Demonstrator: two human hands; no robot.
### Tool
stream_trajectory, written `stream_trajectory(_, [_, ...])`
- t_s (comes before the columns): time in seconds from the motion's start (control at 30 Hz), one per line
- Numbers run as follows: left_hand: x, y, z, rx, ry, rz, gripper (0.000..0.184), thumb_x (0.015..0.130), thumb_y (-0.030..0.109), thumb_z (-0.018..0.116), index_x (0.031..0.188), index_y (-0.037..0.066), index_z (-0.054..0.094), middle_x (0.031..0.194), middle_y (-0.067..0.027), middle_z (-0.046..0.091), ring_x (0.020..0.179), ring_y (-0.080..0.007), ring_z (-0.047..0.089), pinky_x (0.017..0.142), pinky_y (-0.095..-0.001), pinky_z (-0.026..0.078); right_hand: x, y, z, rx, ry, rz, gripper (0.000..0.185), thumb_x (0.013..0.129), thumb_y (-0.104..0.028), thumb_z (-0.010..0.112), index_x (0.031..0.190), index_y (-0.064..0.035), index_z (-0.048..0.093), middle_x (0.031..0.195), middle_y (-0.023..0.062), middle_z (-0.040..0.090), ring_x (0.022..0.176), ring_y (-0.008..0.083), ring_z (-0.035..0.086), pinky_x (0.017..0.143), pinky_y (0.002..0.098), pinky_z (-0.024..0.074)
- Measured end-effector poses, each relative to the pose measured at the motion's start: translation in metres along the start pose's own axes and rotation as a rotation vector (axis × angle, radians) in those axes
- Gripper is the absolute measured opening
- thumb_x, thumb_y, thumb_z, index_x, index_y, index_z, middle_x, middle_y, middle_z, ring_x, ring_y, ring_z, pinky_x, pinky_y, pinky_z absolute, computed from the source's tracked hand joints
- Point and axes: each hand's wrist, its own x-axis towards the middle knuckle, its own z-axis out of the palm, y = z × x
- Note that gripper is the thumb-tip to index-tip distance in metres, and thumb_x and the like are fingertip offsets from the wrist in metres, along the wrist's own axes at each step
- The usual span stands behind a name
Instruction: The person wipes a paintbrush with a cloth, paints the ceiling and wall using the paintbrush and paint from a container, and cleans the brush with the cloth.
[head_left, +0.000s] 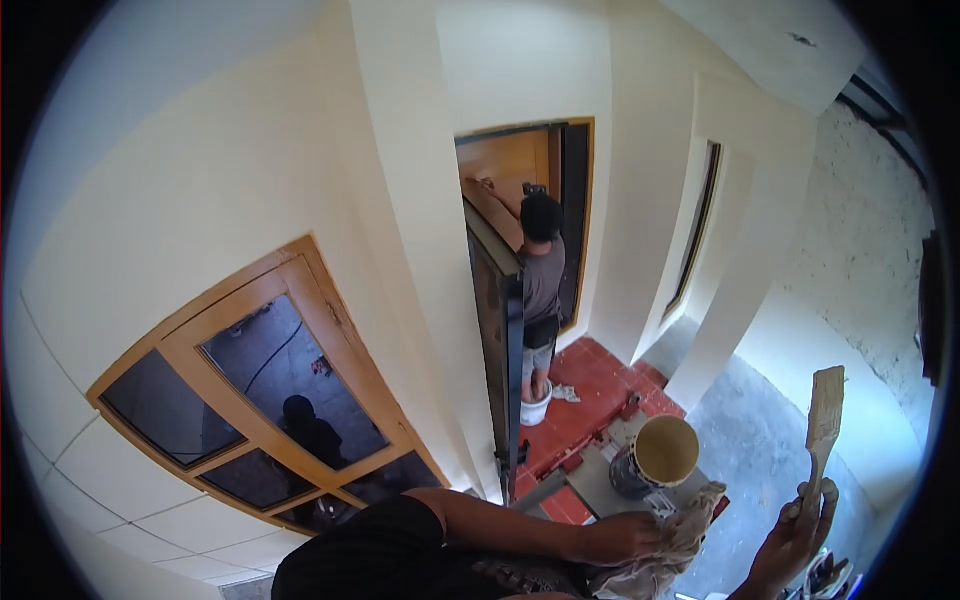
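My right hand (800, 535) holds a flat, cream-coated paintbrush (826, 405) upright by its handle, with the wide end pointing up. My left hand (622, 538) is closed on a crumpled, stained beige rag (688, 535) in front of my body. Just beyond the rag stands a paint bucket (630, 472), its open mouth showing a cream-coloured inside. The bucket rests on a grey surface, and neither hand touches it.
Wood-framed windows (316, 262) are in the wall on the left. Ahead, another person (543, 275) stands at a doorway by a white bucket (536, 408), reaching to a wooden door (505, 160). Red tiles (575, 370) adjoin a grey floor (745, 430).
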Motion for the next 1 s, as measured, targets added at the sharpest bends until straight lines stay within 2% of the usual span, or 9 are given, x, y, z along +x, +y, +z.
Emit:
stream_trajectory(0.1, [-0.006, -0.002, 0.003, 0.031, 0.203, 0.129, 0.028, 0.088, 0.015, 0.060, 0.112, 0.001, 0.063, 0.110, -0.0152, 0.064, 0.109, -0.0299, 0.062, 0.099, -0.0450, 0.048, -0.007, 0.004, 0.032, -0.136, -0.045, -0.111, 0.040, 0.097, -0.005, 0.061, 0.135, 0.0024, 0.050, 0.107, 0.0083, 0.061, 0.085, 0.0050, 0.055, 0.073, 0.0168, 0.0471])
stream_trajectory(0.17, [-0.016, 0.003, -0.009, 0.058, 0.135, 0.104, 0.028, 0.088, 0.022, 0.067, 0.107, 0.002, 0.063, 0.114, -0.0163, 0.063, 0.110, -0.0324, 0.061, 0.098, -0.0462, 0.048, -0.007, -0.001, 0.054, -0.107, 0.003, -0.122, 0.035, 0.099, -0.006, 0.058, 0.133, 0.0021, 0.051, 0.099, 0.0054, 0.059, 0.080, 0.0037, 0.053, 0.069, 0.0162, 0.0454])
stream_trajectory(0.23, [-0.021, 0.018, -0.031, 0.061, 0.437, 0.121, 0.060, 0.080, 0.038, 0.080, 0.123, 0.003, 0.058, 0.125, -0.0176, 0.056, 0.112, -0.0320, 0.055, 0.091, -0.0450, 0.047, -0.002, -0.007, 0.063, -0.092, -0.076, -0.059, 0.033, 0.101, -0.007, 0.058, 0.132, 0.0019, 0.051, 0.093, 0.0033, 0.057, 0.074, 0.0028, 0.049, 0.066, 0.0158, 0.0434])
stream_trajectory(0.27, [-0.024, 0.014, -0.027, 0.063, 0.438, 0.124, 0.060, 0.080, 0.038, 0.080, 0.123, 0.003, 0.058, 0.125, -0.0176, 0.056, 0.112, -0.0320, 0.055, 0.091, -0.0450, 0.047, 0.000, -0.006, 0.067, -0.082, -0.109, -0.052, 0.030, 0.102, -0.011, 0.057, 0.129, 0.0014, 0.053, 0.089, 0.0019, 0.054, 0.071, 0.0019, 0.046, 0.062, 0.0155, 0.0400])
stream_trajectory(0.37, [-0.030, 0.000, -0.022, 0.107, 0.950, 0.052, 0.102, 0.068, 0.052, 0.091, 0.143, 0.004, 0.039, 0.142, -0.0230, 0.041, 0.129, -0.0371, 0.045, 0.101, -0.0522, 0.042, 0.000, -0.007, 0.097, -0.086, -0.119, -0.063, 0.026, 0.102, -0.016, 0.055, 0.121, 0.0012, 0.055, 0.080, 0.0006, 0.055, 0.060, 0.0016, 0.042, 0.054, 0.0165, 0.0374])
stream_trajectory(0.43, [-0.014, -0.008, -0.043, 0.038, 0.990, -0.200, 0.126, 0.065, 0.052, 0.093, 0.153, 0.005, 0.016, 0.151, -0.0263, 0.028, 0.139, -0.0413, 0.034, 0.112, -0.0551, 0.034, 0.001, -0.007, 0.109, -0.102, -0.166, -0.069, 0.028, 0.102, -0.021, 0.056, 0.120, 0.0009, 0.056, 0.079, 0.0014, 0.057, 0.059, 0.0017, 0.043, 0.054, 0.0161, 0.0369])
stream_trajectory(0.63, [0.004, -0.026, -0.035, -0.153, 0.661, -0.602, 0.126, 0.070, 0.041, 0.092, 0.153, -0.001, 0.007, 0.152, -0.0293, 0.024, 0.144, -0.0468, 0.027, 0.118, -0.0542, 0.027, 0.003, 0.004, 0.134, -0.028, -0.314, 0.019, 0.033, 0.106, -0.021, 0.052, 0.129, 0.0026, 0.056, 0.086, 0.0032, 0.060, 0.062, 0.0032, 0.047, 0.055, 0.0176, 0.0393])
stream_trajectory(0.83, [0.012, -0.019, -0.060, -0.159, 0.771, -0.608, 0.124, 0.071, 0.032, 0.091, 0.154, -0.001, 0.005, 0.151, -0.0272, 0.027, 0.143, -0.0432, 0.032, 0.119, -0.0528, 0.028, -0.002, 0.004, 0.171, -0.007, -0.303, 0.062, 0.040, 0.106, -0.026, 0.049, 0.130, 0.0054, 0.055, 0.080, 0.0044, 0.061, 0.055, 0.0036, 0.046, 0.050, 0.0184, 0.0376])
stream_trajectory(1.0, [-0.013, -0.001, -0.095, -0.227, 0.931, -0.510, 0.130, 0.071, 0.026, 0.093, 0.154, 0.002, -0.005, 0.152, -0.0244, 0.028, 0.141, -0.0385, 0.037, 0.118, -0.0508, 0.029, 0.011, -0.003, 0.234, 0.051, -0.556, 0.114, 0.036, 0.107, -0.021, 0.046, 0.137, -0.0011, 0.049, 0.080, 0.0006, 0.052, 0.056, 0.0026, 0.042, 0.050, 0.0178, 0.0366])
